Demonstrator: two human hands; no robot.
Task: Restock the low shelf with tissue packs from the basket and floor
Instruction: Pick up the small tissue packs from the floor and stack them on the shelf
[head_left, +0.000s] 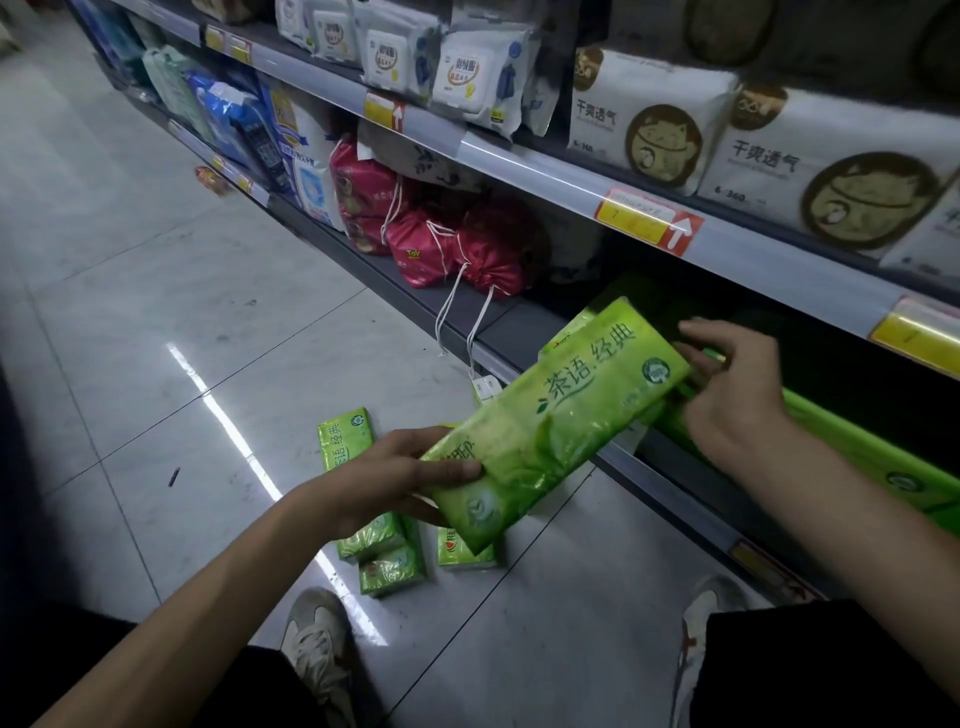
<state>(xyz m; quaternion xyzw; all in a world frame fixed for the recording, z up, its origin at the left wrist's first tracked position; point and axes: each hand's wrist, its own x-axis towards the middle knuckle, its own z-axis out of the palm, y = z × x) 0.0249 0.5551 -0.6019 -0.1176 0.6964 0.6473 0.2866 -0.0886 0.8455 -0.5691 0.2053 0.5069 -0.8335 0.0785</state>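
While the person is crouching by the shelves, the left hand (395, 478) is holding the near end of a long green tissue pack (561, 421). Its thumb is lying on top and its fingers are curling under, pinching the pack. The pack is hanging in the air in the middle of the view, with its far end pointing to 2 o'clock, over the edge of the low shelf (649, 483).

The right hand (737, 395) is reaching to that far end with bent fingers. The tips are hiding behind the pack, so I cannot tell if they are pinching it or only touching the other green packs on the shelf (904, 483) at 4 o'clock.

The pack is long and soft and is being held by one end, so it could be bending and slipping down. It could be bumping the shelf above on the way in. If it is pushed too hard, it could be squashing or knocking the packs inside.

More small green packs on the floor (393, 569) are lying at 7 o'clock, close to the shoes, and a foot could be stepping on them.
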